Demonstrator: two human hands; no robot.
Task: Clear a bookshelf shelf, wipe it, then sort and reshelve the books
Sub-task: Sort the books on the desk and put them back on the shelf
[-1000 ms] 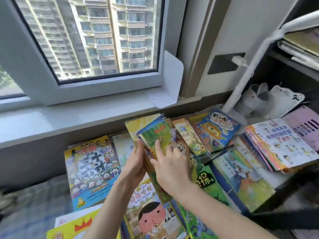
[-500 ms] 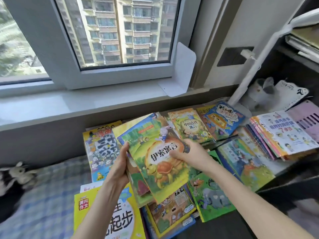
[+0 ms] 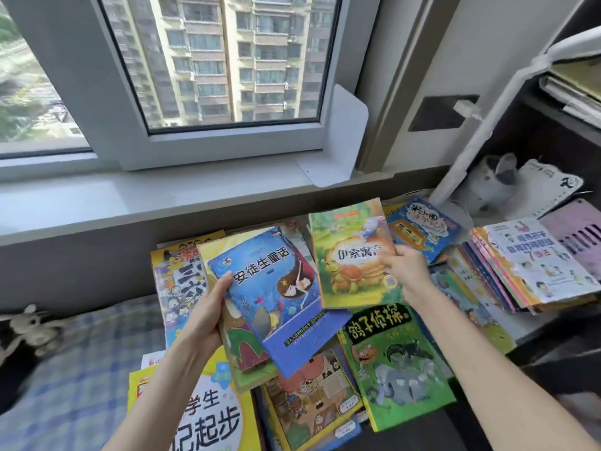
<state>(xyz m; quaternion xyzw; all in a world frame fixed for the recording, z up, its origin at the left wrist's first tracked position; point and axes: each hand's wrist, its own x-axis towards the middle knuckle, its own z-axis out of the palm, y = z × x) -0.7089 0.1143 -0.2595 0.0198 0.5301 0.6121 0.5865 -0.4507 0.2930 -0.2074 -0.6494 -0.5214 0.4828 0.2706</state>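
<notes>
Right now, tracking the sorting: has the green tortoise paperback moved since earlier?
Yes: the green tortoise paperback went right, off the stack in the left hand, toward the blue cartoon book.

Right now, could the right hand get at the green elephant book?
Probably not yet: the right hand holds the tortoise book. The green book lies mostly uncovered beneath, so reach seems fine.

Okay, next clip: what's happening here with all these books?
A person is sorting children's books. The left hand grips a small stack topped by a blue paperback book. The right hand pinches a green tortoise-cover book, held beside the stack. More picture books lie spread out underneath.
</notes>
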